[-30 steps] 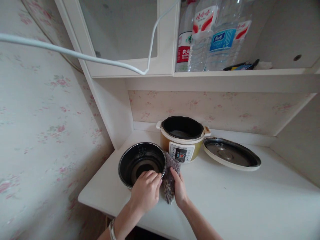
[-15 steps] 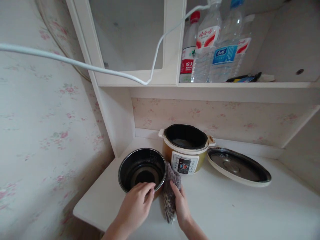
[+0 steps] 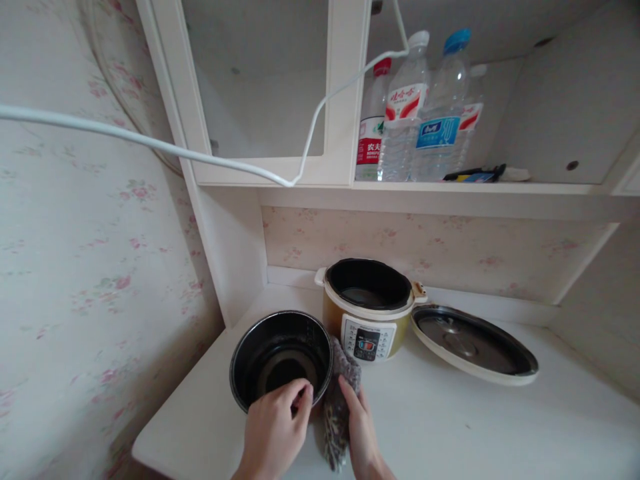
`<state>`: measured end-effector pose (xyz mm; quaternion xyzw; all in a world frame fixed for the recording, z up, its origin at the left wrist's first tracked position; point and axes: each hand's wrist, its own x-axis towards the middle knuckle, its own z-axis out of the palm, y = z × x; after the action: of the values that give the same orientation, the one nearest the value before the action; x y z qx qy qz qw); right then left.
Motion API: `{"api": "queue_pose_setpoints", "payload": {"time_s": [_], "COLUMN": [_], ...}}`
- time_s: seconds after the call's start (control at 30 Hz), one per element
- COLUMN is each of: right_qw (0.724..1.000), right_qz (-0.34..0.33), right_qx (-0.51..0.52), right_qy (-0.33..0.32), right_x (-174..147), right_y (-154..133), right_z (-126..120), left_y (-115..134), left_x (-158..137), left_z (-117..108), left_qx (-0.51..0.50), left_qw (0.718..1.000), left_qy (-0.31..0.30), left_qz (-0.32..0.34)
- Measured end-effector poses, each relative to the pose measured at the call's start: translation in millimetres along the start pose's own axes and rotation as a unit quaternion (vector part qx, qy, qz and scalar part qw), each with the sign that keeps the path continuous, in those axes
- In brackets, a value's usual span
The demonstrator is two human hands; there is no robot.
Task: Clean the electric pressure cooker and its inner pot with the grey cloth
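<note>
A black-lined inner pot stands on the white counter, its opening facing up. My left hand is closed at the near rim of this pot, fingers curled and thumb bent in; it covers part of the rim. Against the pot's right side is a grey, fluffy patterned cloth, bunched upright. My right hand grips the cloth from its right, thumb lying over the front. Just behind stands an electric pressure cooker, uncovered, with a dark interior and a control panel in front.
The cooker's lid lies underside up on the counter, right of the cooker. A white cable hangs across the upper view. Several plastic bottles stand on the cupboard shelf above. Floral wallpaper covers the left wall.
My left hand's fingers have curled in more at the pot's rim. My right hand keeps its hold on the cloth. The view has tilted up slightly, so the scene sits lower.
</note>
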<state>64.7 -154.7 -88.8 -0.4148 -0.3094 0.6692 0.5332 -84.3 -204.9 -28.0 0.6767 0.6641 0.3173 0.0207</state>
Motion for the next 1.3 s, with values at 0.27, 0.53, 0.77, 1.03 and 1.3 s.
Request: {"api": "queue_pose_setpoints", "payload": {"time_s": [0.27,0.53,0.77,1.03,1.3], "right_qw": [1.0,1.0,0.999,0.998,0.996], "right_qz": [0.018,0.011,0.024,0.02,0.04], "right_qx": [0.015,-0.002,-0.018,-0.04,-0.068], "right_qy": [0.004,0.007,0.022,0.037,0.037], "right_x": [-4,-10,-13,-14,-19], "right_y": [-8,-2,-5,1,1], "right_z": [-5,-18,-28,-26,-29], "left_y": [-33,-46,-53,-53,-59], "left_x": [-11,-4,2,1,4], "left_z": [-18,-12,-9,-9,-11], "left_qx": [0.055,0.044,0.049,0.05,0.034], "left_qw": [0.998,0.991,0.985,0.985,0.981], "left_qy": [0.037,0.098,0.133,0.129,0.11], "left_qz": [0.014,0.075,0.094,0.107,0.159]}}
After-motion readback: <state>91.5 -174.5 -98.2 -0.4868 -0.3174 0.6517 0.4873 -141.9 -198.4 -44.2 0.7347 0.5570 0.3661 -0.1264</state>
